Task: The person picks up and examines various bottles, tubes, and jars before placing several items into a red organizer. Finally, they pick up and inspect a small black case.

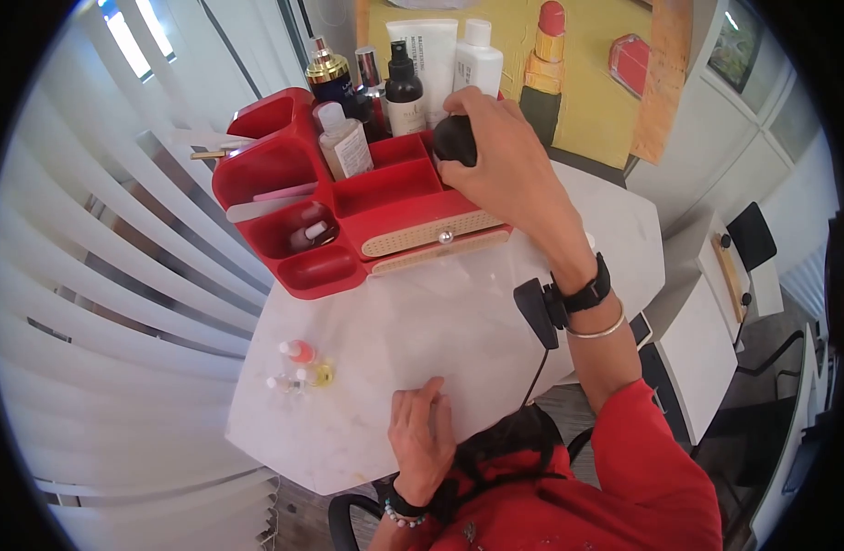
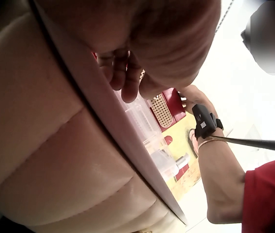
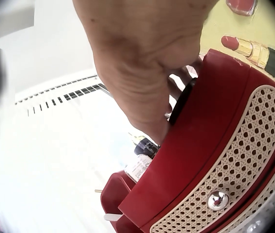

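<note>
My right hand (image 1: 509, 165) grips a rounded black object (image 1: 454, 140) between thumb and fingers, at the right-hand compartment of a red cosmetics organizer (image 1: 353, 234). Its exact kind cannot be told, as the fingers cover much of it. In the right wrist view, a dark edge of the black object (image 3: 182, 102) shows behind the organizer's red wall (image 3: 195, 141). Near the front edge of the white table (image 1: 477, 321), my left hand (image 1: 422, 436) lies with fingers loosely bent and nothing in them. Two woven-front drawers with a round knob (image 1: 446, 237) face me.
Upright in the organizer stand a labelled clear bottle (image 1: 348, 151), a black spray bottle (image 1: 406, 101), a white tube (image 1: 431, 55) and a white bottle (image 1: 478, 69). Small pink (image 1: 298, 351) and yellow (image 1: 323, 373) bottles sit at the table's left. White blinds (image 1: 119, 321) hang beside it.
</note>
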{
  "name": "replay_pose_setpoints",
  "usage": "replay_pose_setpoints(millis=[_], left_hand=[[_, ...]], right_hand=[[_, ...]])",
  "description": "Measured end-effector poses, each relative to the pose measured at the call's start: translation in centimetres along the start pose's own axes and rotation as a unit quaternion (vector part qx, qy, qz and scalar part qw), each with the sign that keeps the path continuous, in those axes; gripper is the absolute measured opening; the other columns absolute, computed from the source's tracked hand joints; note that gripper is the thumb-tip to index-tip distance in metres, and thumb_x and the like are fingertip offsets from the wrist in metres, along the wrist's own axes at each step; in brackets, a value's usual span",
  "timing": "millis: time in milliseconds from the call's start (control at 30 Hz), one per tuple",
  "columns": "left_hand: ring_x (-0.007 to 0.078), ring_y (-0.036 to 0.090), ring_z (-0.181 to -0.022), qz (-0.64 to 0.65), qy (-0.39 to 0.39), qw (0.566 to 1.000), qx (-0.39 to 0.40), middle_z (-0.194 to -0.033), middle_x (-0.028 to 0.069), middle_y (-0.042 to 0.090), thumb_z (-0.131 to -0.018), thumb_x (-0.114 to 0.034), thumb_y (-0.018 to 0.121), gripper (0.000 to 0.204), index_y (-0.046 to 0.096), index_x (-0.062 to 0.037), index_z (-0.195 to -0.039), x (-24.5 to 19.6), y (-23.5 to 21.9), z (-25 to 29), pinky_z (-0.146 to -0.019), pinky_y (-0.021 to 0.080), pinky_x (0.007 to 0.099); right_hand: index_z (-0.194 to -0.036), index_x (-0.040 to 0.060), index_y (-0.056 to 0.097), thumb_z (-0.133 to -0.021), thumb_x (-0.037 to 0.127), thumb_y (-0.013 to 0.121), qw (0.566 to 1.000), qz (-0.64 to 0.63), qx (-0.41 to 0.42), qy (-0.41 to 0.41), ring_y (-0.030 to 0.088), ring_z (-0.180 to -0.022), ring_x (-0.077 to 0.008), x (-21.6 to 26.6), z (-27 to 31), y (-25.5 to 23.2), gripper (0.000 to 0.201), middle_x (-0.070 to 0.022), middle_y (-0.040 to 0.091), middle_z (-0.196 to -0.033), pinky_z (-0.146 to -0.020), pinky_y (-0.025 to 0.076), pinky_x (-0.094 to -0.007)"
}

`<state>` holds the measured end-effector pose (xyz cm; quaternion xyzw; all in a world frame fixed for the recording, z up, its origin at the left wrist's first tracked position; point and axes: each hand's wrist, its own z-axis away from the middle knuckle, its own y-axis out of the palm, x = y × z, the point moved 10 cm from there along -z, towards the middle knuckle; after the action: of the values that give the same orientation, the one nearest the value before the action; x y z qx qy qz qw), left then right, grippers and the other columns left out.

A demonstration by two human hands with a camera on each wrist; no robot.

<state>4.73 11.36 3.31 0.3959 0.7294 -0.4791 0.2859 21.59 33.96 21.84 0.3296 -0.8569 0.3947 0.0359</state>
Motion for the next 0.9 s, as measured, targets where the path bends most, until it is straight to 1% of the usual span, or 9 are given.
replay_pose_setpoints(millis=[233, 333, 367, 433, 467, 567, 667, 733, 900], left_hand=[[0.033, 0.067, -0.085, 0.029, -0.006, 0.999, -0.027, -0.097, 0.0149, 0.071, -0.099, 0.01, 0.073, 0.028, 0.074, 0.0018, -0.126, 0.1, -0.5, 0.7, -0.079, 0.055, 0.0439], [0.0265, 0.069, -0.088, 0.069, -0.026, 0.997, -0.027, -0.099, 0.0118, 0.072, -0.105, 0.003, 0.072, 0.022, 0.073, 0.0026, -0.127, -1.0, -1.4, -0.2, -0.083, 0.056, 0.0402], [0.0224, 0.072, -0.092, 0.096, -0.042, 0.994, -0.018, -0.103, 0.0097, 0.074, -0.11, -0.004, 0.071, 0.02, 0.072, 0.0035, -0.128, -1.2, -1.4, -0.4, -0.088, 0.057, 0.0382], [0.0255, 0.071, -0.114, 0.241, -0.046, 0.969, -0.015, -0.136, 0.0158, 0.069, -0.113, -0.035, 0.074, 0.064, 0.05, 0.0011, -0.16, -1.9, -0.7, -1.2, -0.1, 0.058, 0.0402], [0.0282, 0.069, -0.126, 0.367, -0.071, 0.927, -0.023, -0.148, 0.0186, 0.064, -0.111, -0.049, 0.076, 0.085, 0.039, -0.0004, -0.17, -3.0, -0.3, -2.6, -0.105, 0.057, 0.0417], [0.0349, 0.054, -0.151, 0.467, -0.053, 0.882, -0.019, -0.17, 0.0229, 0.044, -0.104, -0.052, 0.084, 0.107, 0.024, -0.0005, -0.177, -5.1, 0.4, -4.3, -0.12, 0.05, 0.0476], [0.0359, 0.046, -0.157, 0.425, -0.077, 0.902, -0.015, -0.173, 0.0229, 0.041, -0.101, -0.058, 0.086, 0.112, 0.026, 0.0008, -0.176, -5.5, 0.8, -4.5, -0.128, 0.044, 0.0495], [0.0356, 0.047, -0.157, 0.411, -0.093, 0.907, -0.021, -0.173, 0.0229, 0.041, -0.101, -0.055, 0.086, 0.11, 0.027, 0.0012, -0.175, -4.7, 1.1, -3.7, -0.129, 0.043, 0.0495], [0.0369, 0.047, -0.157, 0.349, -0.034, 0.936, -0.028, -0.173, 0.0246, 0.042, -0.1, -0.038, 0.091, 0.097, 0.035, -0.0006, -0.169, -4.3, 1.6, -2.7, -0.129, 0.042, 0.0508]], right_hand=[[-0.144, 0.0019, 0.061, -0.086, 0.011, 0.086, 0.988, -0.111, -0.105, 0.021, 0.067, -0.133, -0.0374, 1.4, 1.7, -6.3, 0.064, -0.0196, 0.071, -0.136, -0.115, 0.053, -0.0458], [-0.151, 0.0056, 0.057, -0.083, 0.006, 0.092, 0.909, -0.406, -0.074, 0.052, 0.063, -0.143, -0.0235, 0.1, 4.4, -7.2, 0.076, -0.01, 0.067, -0.15, -0.122, 0.05, -0.0464], [-0.151, 0.0056, 0.057, -0.083, 0.006, 0.092, 0.909, -0.408, -0.068, 0.054, 0.063, -0.143, -0.0235, 0.6, 5.8, -7.1, 0.076, -0.01, 0.067, -0.15, -0.122, 0.05, -0.0464], [-0.156, 0.0063, 0.052, -0.082, 0.007, 0.096, 0.768, -0.621, -0.021, 0.157, 0.061, -0.147, -0.0277, 0.4, 9.1, -4.7, 0.086, -0.0127, 0.065, -0.152, -0.125, 0.049, -0.0469], [-0.158, 0.0064, 0.05, -0.082, 0.008, 0.098, 0.747, -0.642, -0.001, 0.172, 0.06, -0.149, -0.0288, 0.9, 10.8, -3.9, 0.09, -0.0138, 0.063, -0.154, -0.126, 0.048, -0.0472], [-0.159, 0.0059, 0.048, -0.081, 0.004, 0.098, 0.699, -0.691, 0.051, 0.175, 0.057, -0.153, -0.0321, 1.9, 15.1, -1.4, 0.093, -0.0161, 0.057, -0.162, -0.126, 0.047, -0.0495], [-0.158, 0.0056, 0.048, -0.082, 0.003, 0.098, 0.695, -0.706, 0.07, 0.114, 0.055, -0.155, -0.0333, 2.8, 17.2, -0.5, 0.092, -0.0177, 0.055, -0.163, -0.128, 0.043, -0.0507], [-0.161, 0.0044, 0.048, -0.085, 0.005, 0.098, 0.74, -0.661, 0.113, 0.04, 0.049, -0.16, -0.0346, 4.0, 18.2, -0.6, 0.091, -0.0203, 0.05, -0.169, -0.131, 0.04, -0.052], [-0.166, 0.0045, 0.047, -0.083, 0.013, 0.102, 0.769, -0.612, 0.152, 0.102, 0.044, -0.165, -0.0371, 2.8, 20.1, -0.4, 0.099, -0.0272, 0.042, -0.176, -0.134, 0.036, -0.0557]])
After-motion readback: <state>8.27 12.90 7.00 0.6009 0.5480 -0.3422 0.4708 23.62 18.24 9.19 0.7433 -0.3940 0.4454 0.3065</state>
